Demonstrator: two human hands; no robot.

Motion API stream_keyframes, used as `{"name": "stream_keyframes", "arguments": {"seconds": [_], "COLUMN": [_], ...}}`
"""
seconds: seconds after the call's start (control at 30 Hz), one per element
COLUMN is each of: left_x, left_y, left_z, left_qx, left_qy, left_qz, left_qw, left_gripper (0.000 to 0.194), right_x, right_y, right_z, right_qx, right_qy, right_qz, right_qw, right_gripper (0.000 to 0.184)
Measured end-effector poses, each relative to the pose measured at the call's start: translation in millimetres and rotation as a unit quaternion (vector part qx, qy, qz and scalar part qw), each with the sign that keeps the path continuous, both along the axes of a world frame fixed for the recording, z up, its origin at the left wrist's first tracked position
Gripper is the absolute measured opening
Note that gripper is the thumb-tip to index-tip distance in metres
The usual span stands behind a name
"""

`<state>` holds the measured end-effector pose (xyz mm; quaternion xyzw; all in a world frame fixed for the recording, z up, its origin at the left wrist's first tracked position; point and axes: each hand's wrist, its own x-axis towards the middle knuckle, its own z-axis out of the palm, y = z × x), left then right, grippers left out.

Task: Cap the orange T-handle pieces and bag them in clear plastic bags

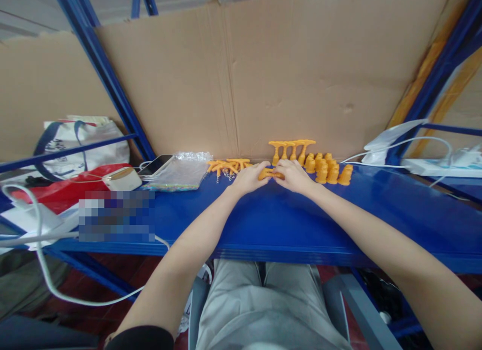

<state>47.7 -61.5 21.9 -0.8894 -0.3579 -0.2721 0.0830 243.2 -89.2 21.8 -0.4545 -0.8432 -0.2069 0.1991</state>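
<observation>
Over the middle of the blue shelf, my left hand and my right hand meet, fingers closed around an orange plastic corkscrew. Its left end shows at my left fingertips and a bit more at my right ones; the fingers cover the rest. Left of my left hand lies a pile of orange corkscrew handles with bare metal spirals. Behind my right hand, several T-shaped corkscrews stand upright in a row. Orange bell-shaped sleeves stand grouped to the right of that hand.
Bubble-wrapped plastic bags and a phone lie on the left. Beyond are a red bag, a white charger and a cloth bag. Cardboard walls the back; a power strip sits right.
</observation>
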Motion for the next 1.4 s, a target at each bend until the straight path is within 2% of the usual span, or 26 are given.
{"name": "stream_keyframes", "arguments": {"seconds": [0.07, 0.13, 0.23, 0.33, 0.5, 0.7, 0.97, 1.2, 1.4], "left_x": [0, -1, -4, -8, -13, -13, -10, -4, -2], "left_y": [0, 1, 9, 21, 36, 31, 19, -2, -4], "left_z": [-0.4, -0.7, -3.3, -10.6, -22.8, -15.5, -5.6, 8.7, 9.0], "left_qx": [-0.007, -0.019, -0.027, -0.034, -0.085, -0.128, -0.117, -0.122, -0.127], "left_qy": [-0.046, -0.076, -0.065, 0.012, 0.112, 0.147, 0.154, 0.193, 0.189], "left_qz": [-0.012, -0.017, -0.022, -0.016, 0.000, 0.018, 0.059, 0.114, 0.113], "left_qw": [0.999, 0.997, 0.997, 0.999, 0.990, 0.981, 0.979, 0.967, 0.967], "left_gripper": [0.056, 0.063, 0.050, 0.032, 0.037, 0.033, 0.020, 0.016, 0.014], "right_x": [2, 6, 15, 24, 25, 2, -31, -39, -35], "right_y": [0, 2, 8, 17, 36, 70, 98, 117, 129], "right_z": [0.8, 1.0, 1.2, 4.0, 16.8, 30.4, 29.8, 23.7, 15.9], "right_qx": [0.012, 0.010, -0.018, -0.059, -0.097, -0.102, -0.109, -0.108, -0.122], "right_qy": [0.008, 0.034, 0.114, 0.212, 0.307, 0.304, 0.263, 0.233, 0.244], "right_qz": [-0.028, -0.066, -0.134, -0.183, -0.205, -0.219, -0.233, -0.252, -0.267], "right_qw": [1.000, 0.997, 0.984, 0.958, 0.924, 0.922, 0.930, 0.933, 0.924], "right_gripper": [0.018, 0.016, 0.012, 0.010, 0.011, 0.015, 0.023, 0.027, 0.029]}}
